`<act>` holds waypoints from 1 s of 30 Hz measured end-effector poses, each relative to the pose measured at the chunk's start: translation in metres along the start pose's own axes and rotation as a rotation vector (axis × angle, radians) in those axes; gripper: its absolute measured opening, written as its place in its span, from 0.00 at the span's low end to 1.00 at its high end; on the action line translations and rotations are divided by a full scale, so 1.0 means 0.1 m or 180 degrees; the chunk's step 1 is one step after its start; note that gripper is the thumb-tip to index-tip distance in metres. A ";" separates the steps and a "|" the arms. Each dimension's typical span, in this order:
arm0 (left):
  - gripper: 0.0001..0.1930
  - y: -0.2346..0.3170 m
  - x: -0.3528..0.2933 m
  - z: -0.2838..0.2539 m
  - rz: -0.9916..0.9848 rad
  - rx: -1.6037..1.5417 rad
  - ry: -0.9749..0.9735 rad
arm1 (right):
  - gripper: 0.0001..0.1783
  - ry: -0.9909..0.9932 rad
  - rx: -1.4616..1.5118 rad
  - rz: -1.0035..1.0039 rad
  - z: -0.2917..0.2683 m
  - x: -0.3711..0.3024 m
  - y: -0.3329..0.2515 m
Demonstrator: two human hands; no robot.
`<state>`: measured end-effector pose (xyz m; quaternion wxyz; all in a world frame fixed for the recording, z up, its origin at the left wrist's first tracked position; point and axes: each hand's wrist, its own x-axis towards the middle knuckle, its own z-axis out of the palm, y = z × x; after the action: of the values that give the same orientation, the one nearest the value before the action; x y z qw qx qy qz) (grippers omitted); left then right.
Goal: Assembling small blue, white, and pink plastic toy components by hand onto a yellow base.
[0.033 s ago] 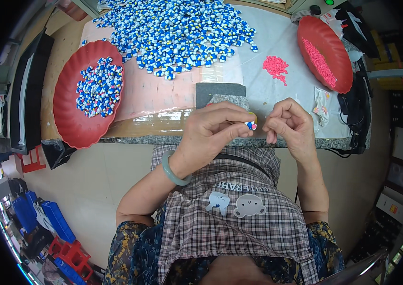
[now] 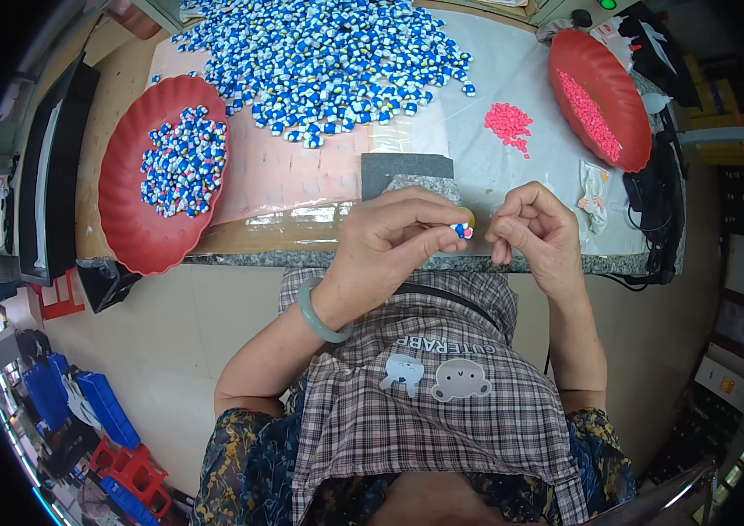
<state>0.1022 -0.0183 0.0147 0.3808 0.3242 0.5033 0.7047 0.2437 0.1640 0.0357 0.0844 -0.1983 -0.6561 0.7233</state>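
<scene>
My left hand (image 2: 392, 241), a pale green bangle on its wrist, pinches a small blue-and-white figurine piece (image 2: 461, 231) with a pink spot between thumb and fingertips. Just to its right, my right hand (image 2: 537, 230) is closed, its thumb pressed to the curled fingers; whatever they may hold is hidden. Both hands are over the table's front edge, a short gap between them. Beyond them spreads a large heap of blue-and-white pieces (image 2: 328, 66). A small pile of pink bits (image 2: 509, 123) lies to the right of the heap.
A red scalloped tray (image 2: 122, 193) at the left holds similar pieces, some with pink on them. Another red tray (image 2: 626, 110) at the far right contains pink bits. A dark grey block (image 2: 376, 171) sits beyond my hands, and a crumpled white wrapper (image 2: 594, 195) lies right.
</scene>
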 end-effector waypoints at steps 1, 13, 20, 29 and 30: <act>0.10 0.00 0.01 -0.01 0.0091 0.0092 -0.0003 | 0.06 0.0012 -0.0079 -0.0011 -0.01 0.00 0.00; 0.10 0.02 0.02 0.04 0.0184 0.0444 -0.0058 | 0.10 -0.0281 0.0101 -0.0177 0.16 0.02 0.00; 0.09 0.07 -0.02 0.04 0.0467 0.0831 -0.0185 | 0.14 -0.0411 0.0504 0.0110 0.22 0.02 -0.03; 0.08 0.18 -0.03 -0.13 0.0200 0.0533 0.0212 | 0.13 -0.0230 -0.0342 -0.0278 0.00 0.13 0.03; 0.08 0.23 -0.04 -0.27 0.0532 0.1280 0.0410 | 0.12 0.0122 -0.0454 -0.0180 -0.15 0.17 0.04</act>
<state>0.0766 -0.0388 0.0284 0.2159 0.3886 0.6283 0.6385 0.2350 0.1835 0.0281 0.1029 -0.1989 -0.7096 0.6680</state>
